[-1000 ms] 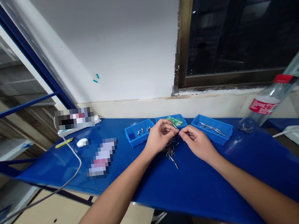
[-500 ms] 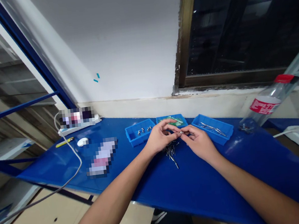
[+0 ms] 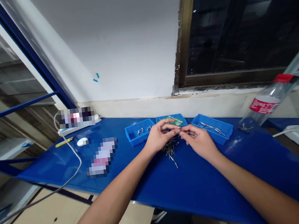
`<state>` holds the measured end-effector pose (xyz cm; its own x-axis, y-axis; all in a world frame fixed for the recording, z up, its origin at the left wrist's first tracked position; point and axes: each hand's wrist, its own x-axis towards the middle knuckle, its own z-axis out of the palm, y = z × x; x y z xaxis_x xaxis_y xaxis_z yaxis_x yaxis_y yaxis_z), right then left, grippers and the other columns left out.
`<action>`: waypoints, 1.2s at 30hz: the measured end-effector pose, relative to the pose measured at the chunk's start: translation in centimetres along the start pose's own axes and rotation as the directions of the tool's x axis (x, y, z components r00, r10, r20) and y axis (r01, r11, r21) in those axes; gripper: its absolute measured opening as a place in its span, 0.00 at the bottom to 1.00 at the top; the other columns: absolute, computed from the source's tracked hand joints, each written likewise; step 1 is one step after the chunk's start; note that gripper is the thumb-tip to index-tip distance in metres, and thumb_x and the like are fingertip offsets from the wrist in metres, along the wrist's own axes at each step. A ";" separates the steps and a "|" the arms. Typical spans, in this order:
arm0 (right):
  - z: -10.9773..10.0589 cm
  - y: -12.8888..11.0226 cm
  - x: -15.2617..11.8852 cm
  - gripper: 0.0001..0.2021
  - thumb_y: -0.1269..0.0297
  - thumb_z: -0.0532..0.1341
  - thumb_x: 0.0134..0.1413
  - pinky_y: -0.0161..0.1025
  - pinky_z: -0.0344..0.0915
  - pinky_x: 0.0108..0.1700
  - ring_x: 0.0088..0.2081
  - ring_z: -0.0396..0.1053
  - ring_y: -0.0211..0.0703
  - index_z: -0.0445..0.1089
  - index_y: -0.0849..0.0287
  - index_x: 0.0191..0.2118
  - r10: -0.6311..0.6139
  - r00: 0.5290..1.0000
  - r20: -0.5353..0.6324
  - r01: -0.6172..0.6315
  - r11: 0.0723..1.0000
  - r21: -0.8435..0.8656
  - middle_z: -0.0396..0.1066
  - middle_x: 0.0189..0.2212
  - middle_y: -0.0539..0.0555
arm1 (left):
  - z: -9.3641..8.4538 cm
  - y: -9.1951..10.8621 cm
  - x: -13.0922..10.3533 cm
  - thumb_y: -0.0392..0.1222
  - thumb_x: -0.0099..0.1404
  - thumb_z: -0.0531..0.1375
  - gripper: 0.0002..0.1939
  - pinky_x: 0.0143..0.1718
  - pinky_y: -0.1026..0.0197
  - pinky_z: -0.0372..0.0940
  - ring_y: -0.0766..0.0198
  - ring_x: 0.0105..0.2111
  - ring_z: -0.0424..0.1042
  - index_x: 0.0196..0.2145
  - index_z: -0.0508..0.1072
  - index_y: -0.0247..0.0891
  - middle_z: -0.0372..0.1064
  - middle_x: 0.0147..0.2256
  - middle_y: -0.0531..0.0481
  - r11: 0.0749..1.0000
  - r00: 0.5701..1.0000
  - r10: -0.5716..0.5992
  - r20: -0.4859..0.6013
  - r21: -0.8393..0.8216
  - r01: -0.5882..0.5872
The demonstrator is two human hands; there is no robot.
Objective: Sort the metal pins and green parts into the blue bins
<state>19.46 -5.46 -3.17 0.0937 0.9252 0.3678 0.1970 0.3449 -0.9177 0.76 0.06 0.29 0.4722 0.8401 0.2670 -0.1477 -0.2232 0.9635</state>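
Shows, nearest, loose metal rods [image 3: 172, 154] on the blue table [image 3: 192, 190], partly beneath the hands. Depicts left hand [image 3: 156, 137] and right hand [image 3: 199, 143] meeting, thumbs and forefingers nearly closed, apparently pinching a small metal part [image 3: 179, 127]. Includes, beyond, left tray [image 3: 139, 139] with metal fittings, right tray [image 3: 223, 138] with slender rods, then middle tray [image 3: 184, 121] with green items.

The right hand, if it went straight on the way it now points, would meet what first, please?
The right hand would probably first meet the fingertips of the left hand, or the small shiny piece at them; this one view leaves depth unclear.
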 end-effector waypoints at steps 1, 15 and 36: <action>0.1 0.0 0.0 0.17 0.46 0.67 0.61 0.38 0.69 0.28 0.32 0.74 0.44 0.77 0.57 0.42 0.027 0.999 0.020 -0.027 0.999 0.016 0.76 0.34 0.55 | 0.0 0.0 0.0 0.48 0.58 0.75 0.30 0.49 0.55 0.73 0.58 0.40 0.81 0.54 0.75 0.34 0.82 0.42 0.41 1.000 1.000 0.000 -0.002 -0.008 0.000; -1.6 -0.3 1.2 0.22 0.43 0.69 0.56 0.32 0.55 0.14 0.26 0.73 0.43 0.76 0.60 0.42 0.346 0.903 -0.254 -0.244 0.901 0.358 0.78 0.35 0.60 | -0.4 -0.3 0.3 0.48 0.70 0.65 0.19 0.39 0.61 0.71 0.59 0.43 0.79 0.53 0.75 0.35 0.81 0.45 0.41 0.992 0.996 0.042 -0.082 0.121 -0.032; -1.5 1.7 1.7 0.14 0.77 0.57 0.65 0.48 0.73 0.52 0.48 0.74 0.53 0.79 0.56 0.46 -0.238 0.849 0.471 0.519 0.541 -0.662 0.80 0.44 0.59 | -0.3 -0.4 0.0 0.53 0.71 0.63 0.21 0.43 0.59 0.71 0.56 0.43 0.80 0.52 0.76 0.35 0.81 0.42 0.41 0.985 0.998 0.029 -0.063 0.172 -0.017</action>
<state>21.44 -3.52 -3.82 -0.4267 0.7783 0.4607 0.8014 0.5615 -0.2062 0.53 0.29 -0.15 0.4121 0.8628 0.2928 -0.0038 -0.3197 0.9475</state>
